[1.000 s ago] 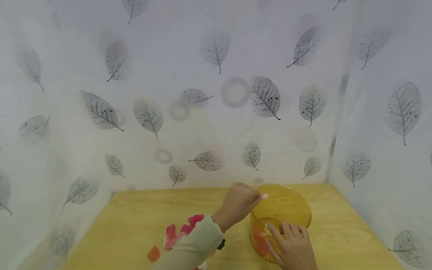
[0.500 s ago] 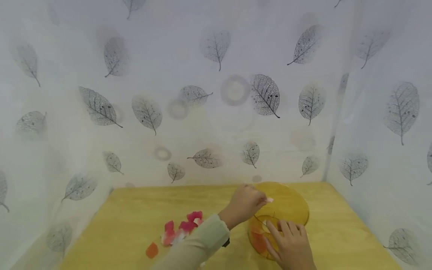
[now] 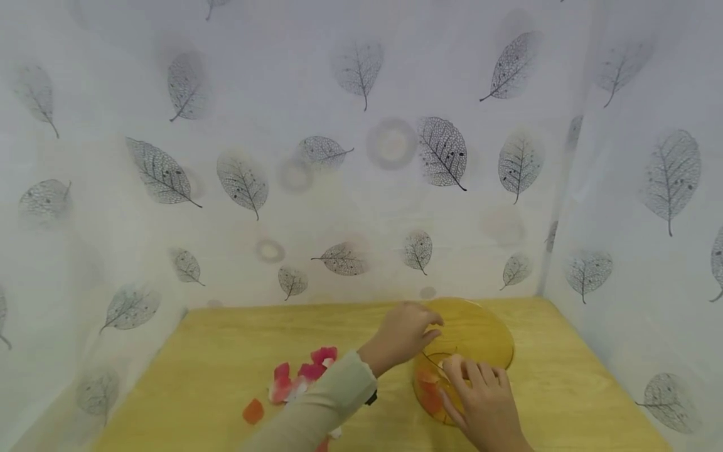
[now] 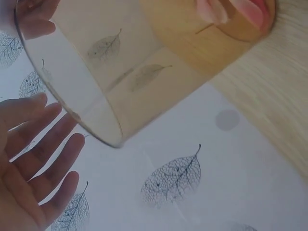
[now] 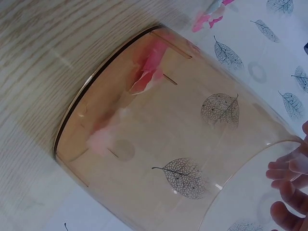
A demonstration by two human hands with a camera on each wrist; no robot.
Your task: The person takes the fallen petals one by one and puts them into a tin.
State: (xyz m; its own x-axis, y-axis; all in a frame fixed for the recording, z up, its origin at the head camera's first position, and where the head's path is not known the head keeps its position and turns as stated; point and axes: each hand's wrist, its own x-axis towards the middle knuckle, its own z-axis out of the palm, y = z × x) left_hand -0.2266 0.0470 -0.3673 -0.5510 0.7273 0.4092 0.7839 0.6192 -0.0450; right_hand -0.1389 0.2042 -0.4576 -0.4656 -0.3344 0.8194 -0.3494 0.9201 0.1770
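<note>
An amber see-through bin [image 3: 474,326] stands on the table with its mouth up. Pink petals [image 4: 250,12] lie low inside it, and a blurred pale pink petal [image 5: 101,139] shows near its bottom. My left hand [image 3: 401,336] is at the far left of the rim, palm and spread fingers in the left wrist view, with nothing held. Close to the rim on the near side is my right hand [image 3: 486,398], fingers loosely bent, no object visible in them. In the right wrist view, bent fingers [image 5: 291,192] appear beside the rim at the right edge.
Several pink and white petals [image 3: 310,370] lie on the wooden table [image 3: 226,339] left of the bin, partly behind the left sleeve [image 3: 324,402]. An orange petal [image 3: 253,411] lies apart from them. White leaf-printed sheets [image 3: 350,188] enclose the table at the back and sides.
The pale petal pinched in my left hand has been let go, and those fingers have parted. My right index finger has bent a little more. The head view has tilted slightly down.
</note>
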